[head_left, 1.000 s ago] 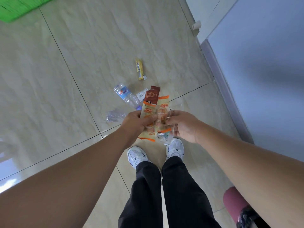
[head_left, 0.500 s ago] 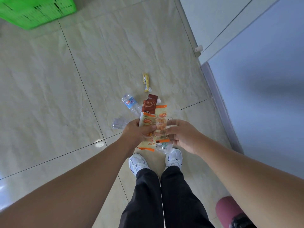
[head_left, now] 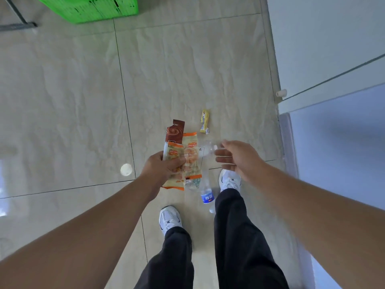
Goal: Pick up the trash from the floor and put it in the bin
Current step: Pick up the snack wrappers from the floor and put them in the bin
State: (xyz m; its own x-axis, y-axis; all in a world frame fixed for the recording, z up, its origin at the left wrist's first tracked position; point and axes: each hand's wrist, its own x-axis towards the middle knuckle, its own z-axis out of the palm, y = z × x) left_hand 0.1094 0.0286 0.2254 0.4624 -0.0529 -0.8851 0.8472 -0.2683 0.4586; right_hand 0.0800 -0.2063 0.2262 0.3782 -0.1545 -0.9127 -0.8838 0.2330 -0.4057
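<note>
My left hand (head_left: 164, 167) is shut on a bundle of wrappers (head_left: 187, 157): orange snack packets, a brown sachet and a clear packet with a printed label. My right hand (head_left: 235, 159) hovers just right of the bundle, fingers apart, off the wrappers. Something faint and clear blurs at its fingertips; I cannot tell what it is. A clear bottle with a blue label (head_left: 206, 196) lies on the floor between my shoes. A small yellow wrapper (head_left: 204, 121) lies on the tiles beyond the bundle. A green slatted crate (head_left: 89, 7) stands at the far top left.
Beige floor tiles (head_left: 187, 69) stretch ahead to the crate. A white wall and a pale blue door panel (head_left: 337, 147) run along the right, with a white door stop (head_left: 281, 93) at the base. A grey metal leg (head_left: 16, 26) crosses the top left corner.
My right hand has let go of the wrapper bundle and moved right; the left hand alone holds it. I have stepped forward, so the blue-labelled bottle now lies by my feet and the crate is nearer.
</note>
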